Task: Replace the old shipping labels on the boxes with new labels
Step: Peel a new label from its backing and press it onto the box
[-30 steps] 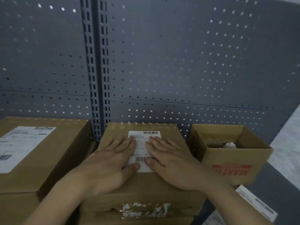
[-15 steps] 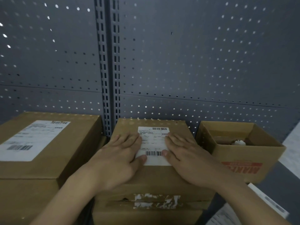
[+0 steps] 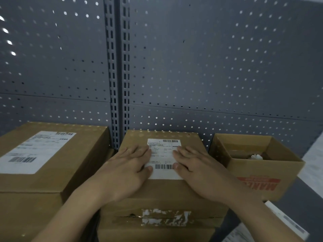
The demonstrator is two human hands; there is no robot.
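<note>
A closed brown cardboard box (image 3: pixel 162 191) stands in the middle, with a white shipping label (image 3: pixel 164 158) stuck on its top. My left hand (image 3: pixel 127 170) lies flat on the box over the label's left edge, fingers straight. My right hand (image 3: pixel 197 170) lies flat over the label's right edge, fingers straight too. White torn label remains (image 3: pixel 164 217) cling to the box's front face. A larger brown box (image 3: pixel 52 172) at the left carries its own white label (image 3: pixel 35 151) on top.
An open cardboard box (image 3: pixel 272 177) with red print stands at the right, something white inside. Loose white label sheets (image 3: pixel 286 224) lie at the lower right on the dark shelf. A grey perforated back panel (image 3: pixel 192 67) with a slotted upright rises behind.
My hands have slid apart sideways across the label, uncovering more of its middle; the left edged back towards its edge last. The view has shifted slightly.
</note>
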